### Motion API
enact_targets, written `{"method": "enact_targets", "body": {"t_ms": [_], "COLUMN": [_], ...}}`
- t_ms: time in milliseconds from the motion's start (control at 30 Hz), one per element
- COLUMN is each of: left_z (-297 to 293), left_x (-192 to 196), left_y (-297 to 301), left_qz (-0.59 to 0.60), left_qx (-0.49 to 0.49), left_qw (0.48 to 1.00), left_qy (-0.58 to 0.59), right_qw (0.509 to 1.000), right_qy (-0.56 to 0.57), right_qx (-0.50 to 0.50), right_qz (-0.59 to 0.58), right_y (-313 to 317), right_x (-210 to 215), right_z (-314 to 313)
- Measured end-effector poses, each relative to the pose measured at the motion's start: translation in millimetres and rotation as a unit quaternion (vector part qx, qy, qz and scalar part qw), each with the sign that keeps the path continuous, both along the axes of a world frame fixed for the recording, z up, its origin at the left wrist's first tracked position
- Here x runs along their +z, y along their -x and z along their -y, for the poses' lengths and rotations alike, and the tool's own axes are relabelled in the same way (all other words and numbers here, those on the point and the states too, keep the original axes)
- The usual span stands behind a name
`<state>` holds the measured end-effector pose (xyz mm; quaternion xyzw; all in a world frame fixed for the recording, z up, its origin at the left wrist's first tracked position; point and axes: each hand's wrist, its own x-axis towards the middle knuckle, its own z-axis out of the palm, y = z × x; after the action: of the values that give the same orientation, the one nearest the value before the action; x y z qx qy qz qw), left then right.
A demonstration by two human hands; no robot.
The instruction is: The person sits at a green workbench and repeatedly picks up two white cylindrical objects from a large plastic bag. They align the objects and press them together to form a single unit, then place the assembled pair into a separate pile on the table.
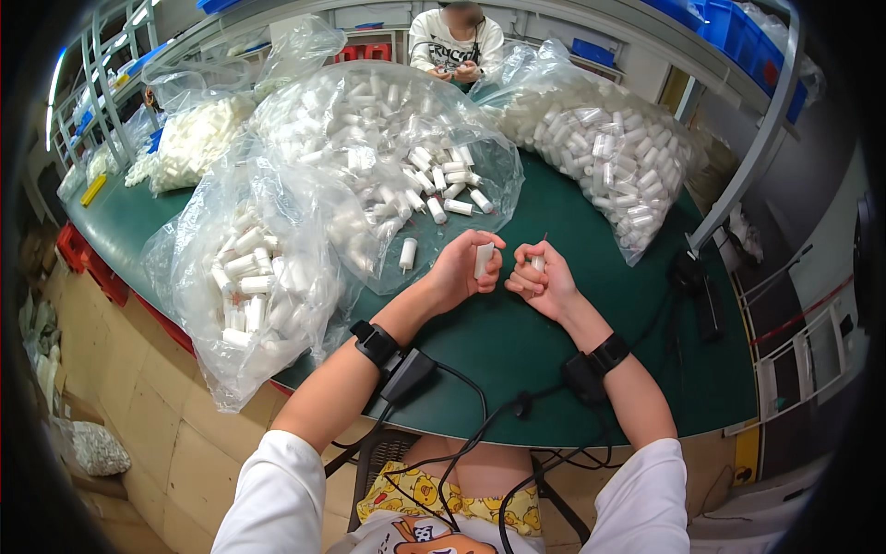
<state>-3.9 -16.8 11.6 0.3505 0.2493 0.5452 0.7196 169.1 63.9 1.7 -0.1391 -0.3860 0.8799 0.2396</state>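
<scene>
White plastic tube stood roughly upright in the left hand, pinched between thumb and curled fingers above the green table, its long axis near vertical. Right hand sat just beside it, the nearer to it, clenched around a small white piece with a thin pin sticking up; the two hands were close but apart.

White sleeves, black cabled wristbands on both arms.

green table | clear bags of white tubes | seated co-worker
</scene>
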Motion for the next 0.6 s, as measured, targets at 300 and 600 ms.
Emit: {"method": "enact_targets", "body": {"t_ms": [300,600], "left_z": [4,-2], "left_x": [2,0], "left_y": [-6,-4], "left_qz": [-0.093,0.017], "left_qx": [0.094,0.035], "left_qw": [0.991,0.999], "left_qy": [-0.029,-0.008], "right_qw": [0.998,0.998], "right_qy": [0.048,0.051], "right_qx": [0.009,-0.033], "right_qz": [-0.026,-0.006], "right_y": [6,6], "right_x": [11,7], "right_z": [9,6]}}
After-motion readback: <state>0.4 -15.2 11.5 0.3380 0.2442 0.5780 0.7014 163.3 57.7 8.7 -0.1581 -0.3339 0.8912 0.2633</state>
